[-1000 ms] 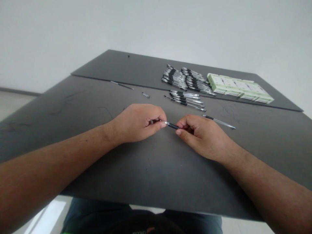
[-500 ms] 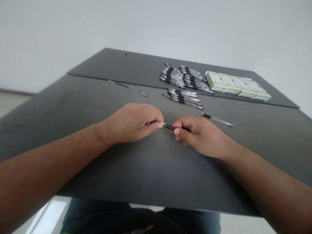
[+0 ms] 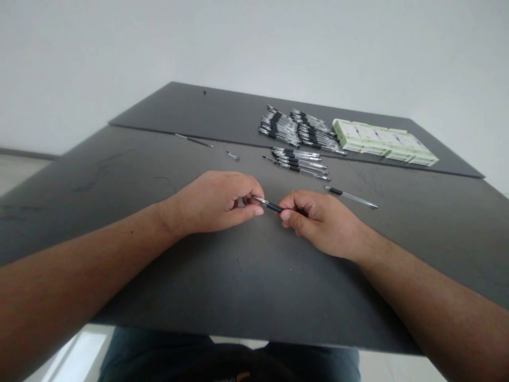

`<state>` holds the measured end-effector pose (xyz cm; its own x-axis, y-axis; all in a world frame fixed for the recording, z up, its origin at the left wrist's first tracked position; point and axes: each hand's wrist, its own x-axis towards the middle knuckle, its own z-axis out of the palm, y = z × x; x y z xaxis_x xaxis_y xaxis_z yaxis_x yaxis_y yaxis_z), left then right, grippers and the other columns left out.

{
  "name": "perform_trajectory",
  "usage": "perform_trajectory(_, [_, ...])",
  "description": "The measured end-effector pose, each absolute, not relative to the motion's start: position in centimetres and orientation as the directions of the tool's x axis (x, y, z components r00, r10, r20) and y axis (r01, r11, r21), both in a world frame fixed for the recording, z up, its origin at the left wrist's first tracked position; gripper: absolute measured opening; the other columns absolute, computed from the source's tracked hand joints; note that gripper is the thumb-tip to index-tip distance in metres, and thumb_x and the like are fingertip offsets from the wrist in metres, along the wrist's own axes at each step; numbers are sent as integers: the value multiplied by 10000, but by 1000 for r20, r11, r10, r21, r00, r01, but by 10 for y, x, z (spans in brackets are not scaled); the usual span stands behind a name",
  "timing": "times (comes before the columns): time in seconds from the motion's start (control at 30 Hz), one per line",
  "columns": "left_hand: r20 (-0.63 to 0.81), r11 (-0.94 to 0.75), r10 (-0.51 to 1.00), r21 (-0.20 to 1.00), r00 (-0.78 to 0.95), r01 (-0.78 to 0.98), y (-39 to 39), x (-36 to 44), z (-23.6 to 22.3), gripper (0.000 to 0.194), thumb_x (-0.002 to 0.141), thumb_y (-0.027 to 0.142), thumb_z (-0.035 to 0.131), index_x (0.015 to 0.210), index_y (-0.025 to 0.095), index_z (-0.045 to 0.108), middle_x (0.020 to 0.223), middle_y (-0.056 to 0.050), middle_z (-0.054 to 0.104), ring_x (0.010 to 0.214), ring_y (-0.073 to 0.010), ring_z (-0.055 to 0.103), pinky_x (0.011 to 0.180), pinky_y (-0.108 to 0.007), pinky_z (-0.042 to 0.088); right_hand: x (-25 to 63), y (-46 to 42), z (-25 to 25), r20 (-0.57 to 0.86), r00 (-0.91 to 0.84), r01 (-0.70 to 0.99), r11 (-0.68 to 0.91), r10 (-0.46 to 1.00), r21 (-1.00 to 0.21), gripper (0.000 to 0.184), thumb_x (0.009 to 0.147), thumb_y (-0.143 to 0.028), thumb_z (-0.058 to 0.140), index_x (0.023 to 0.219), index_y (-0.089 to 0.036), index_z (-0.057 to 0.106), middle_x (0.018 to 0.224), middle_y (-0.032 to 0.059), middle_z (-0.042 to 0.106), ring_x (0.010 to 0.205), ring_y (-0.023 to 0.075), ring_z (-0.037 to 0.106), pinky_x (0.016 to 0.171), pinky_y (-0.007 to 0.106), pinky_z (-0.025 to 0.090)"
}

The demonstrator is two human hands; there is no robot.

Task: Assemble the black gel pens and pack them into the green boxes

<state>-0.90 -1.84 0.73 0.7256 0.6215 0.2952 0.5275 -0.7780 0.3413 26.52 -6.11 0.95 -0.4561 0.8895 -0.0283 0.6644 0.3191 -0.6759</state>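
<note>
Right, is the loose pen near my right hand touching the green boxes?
No, dark tabletop shows between the loose pen and the green boxes.

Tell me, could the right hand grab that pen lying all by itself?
Probably yes. The lone pen lies just beyond the right hand, and I see nothing between them. But its fingers are pinching another pen, so it might need to let go of that first.

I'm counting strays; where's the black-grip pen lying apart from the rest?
In the head view, the lone pen lies on the table, right of centre, just beyond the right hand and nearer than the green-and-white boxes.
</note>
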Motion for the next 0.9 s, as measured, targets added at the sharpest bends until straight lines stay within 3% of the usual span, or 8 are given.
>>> perform_trajectory(0.23, [256,-709,705,265,661,653,8,-23,-1,225,973,360,603,977,230,787,838,-19,805,793,-199,754,747,-299,514,271,-54,5,-29,-407,695,288,913,-658,182,1022,-375,614,960,-234,710,758,-19,701,716,177,640,702,301,442])
perform_trajectory(0.4, [329,-623,769,197,548,757,35,-42,-8,240,977,332,586,1011,224,797,932,-57,842,822,-223,761,758,-333,543,271,-50,3,2,-401,742,326,916,-585,179,1017,-369,621,979,-232,730,755,-22,691,685,170,600,686,296,420])
perform_trajectory(0.6, [353,-569,785,90,508,817,61,-54,-14,321,1038,293,523,1132,193,812,1158,-137,853,1097,-287,783,991,-414,603,267,-50,2,8,-404,743,333,915,-581,161,1021,-329,615,988,-221,729,790,-7,710,723,171,628,681,286,420])
perform_trajectory(0.77, [230,-641,738,-55,635,765,82,-39,-8,441,1064,225,478,1376,150,780,1402,-180,789,1322,-315,724,1197,-452,528,266,-52,0,10,-431,729,354,903,-586,135,1035,-294,631,1036,-213,738,886,21,772,806,181,683,741,293,444])
perform_trajectory(0.83, [163,-652,740,-67,653,756,90,-31,-8,452,1052,196,502,1410,173,776,1458,-167,774,1339,-303,716,1214,-437,512,265,-53,-1,21,-448,720,374,894,-585,125,1041,-282,641,1047,-208,742,902,26,779,822,181,688,755,293,447])
perform_trajectory(0.9, [127,-637,760,-57,638,769,96,-24,-10,417,1042,183,519,1335,190,815,1380,-158,806,1273,-289,745,1182,-418,531,265,-53,-1,33,-461,711,391,887,-584,118,1046,-271,649,1047,-200,744,890,25,770,813,175,678,754,290,442])
